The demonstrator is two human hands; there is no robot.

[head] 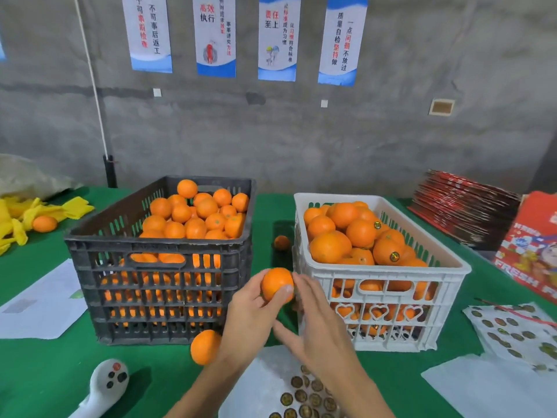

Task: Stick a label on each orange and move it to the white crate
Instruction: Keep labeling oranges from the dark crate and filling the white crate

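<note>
At the far left of the green table [45, 375] a heap of yellow foam sleeves [27, 215] lies with 1 stray orange among it, well apart from the work; next comes the black crate [156, 245], heaped with plain fruit, which I take to be the supply, set within easy reach; 1 loose orange [205, 346] sits at its front right corner, just beside the left wrist, and a white handheld device [104, 384] lies nearer the viewer. In the gap between the 2 crates the left hand [250, 309] is raised, fingers and thumb curled round the orange [276, 284], presenting it to the other hand, likely so a sticker can go on; the right hand [316, 330] reaches in with fingers fairly straight, their tips touching the fruit's right side, and whether they carry a label I cannot tell. Below both hands lies the label sheet [301, 393], close for quick picking; to the right stands the white crate [382, 267], already well filled, several fruits showing stickers; a second label sheet [512, 330] lies beyond it.
</note>
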